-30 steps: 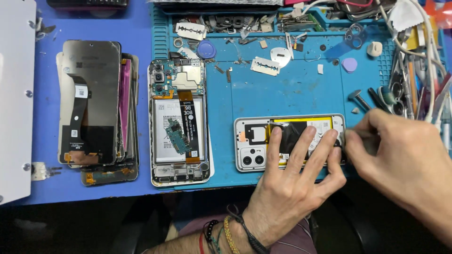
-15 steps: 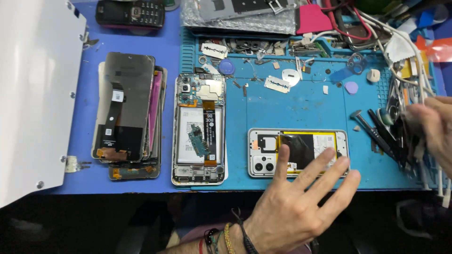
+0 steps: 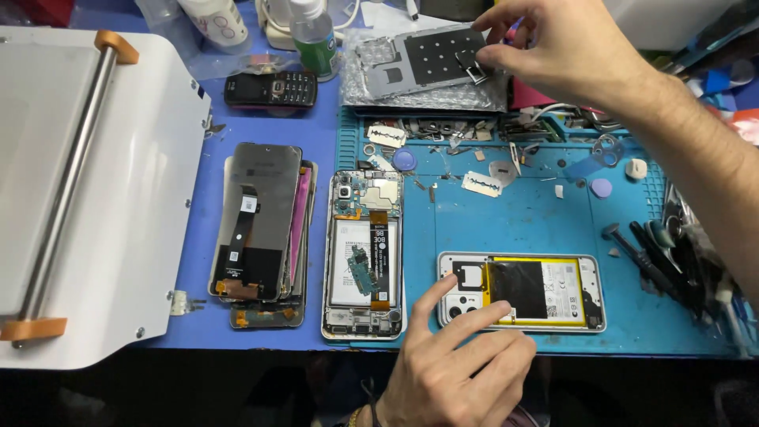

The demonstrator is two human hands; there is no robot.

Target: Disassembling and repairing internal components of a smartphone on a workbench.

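Reaching to the far edge of the blue mat [image 3: 538,221], the right hand [image 3: 565,51] pinches a small metal piece [image 3: 472,69] over the grey plate [image 3: 423,63]; the left hand [image 3: 458,368], fingers spread and holding nothing, steadies the opened phone [image 3: 545,291] near the front edge.

My phone repair bench: blue work mat [image 3: 545,213], opened phones [image 3: 365,253], stacked screens [image 3: 257,221], razor blades [image 3: 481,184], screwdrivers [image 3: 636,257].
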